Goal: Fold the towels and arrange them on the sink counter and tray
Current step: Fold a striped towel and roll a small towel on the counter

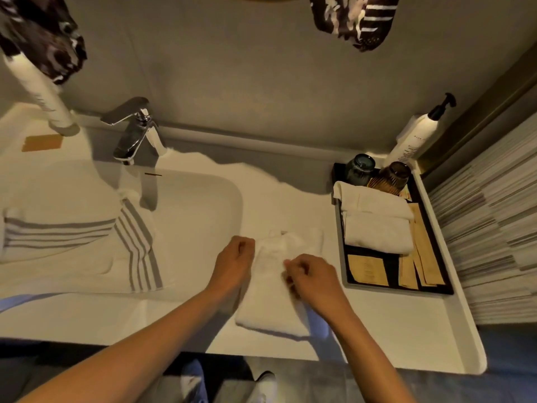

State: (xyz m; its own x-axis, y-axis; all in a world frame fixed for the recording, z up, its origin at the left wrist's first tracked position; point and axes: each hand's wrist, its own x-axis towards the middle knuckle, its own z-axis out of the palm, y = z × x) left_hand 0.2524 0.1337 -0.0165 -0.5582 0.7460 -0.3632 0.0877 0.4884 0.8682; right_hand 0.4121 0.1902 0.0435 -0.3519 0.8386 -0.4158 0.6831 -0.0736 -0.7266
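Note:
A small white towel lies partly folded on the white counter between sink and tray. My left hand pinches its left edge near the top. My right hand grips the cloth on its right side. A folded white towel rests in the black tray at the right. A white towel with grey stripes lies folded over the left side of the sink.
A chrome tap stands behind the sink. In the tray are two glass cups and several tan packets. A pump bottle stands in the back right corner. Another bottle is at the far left. A striped wall runs along the right.

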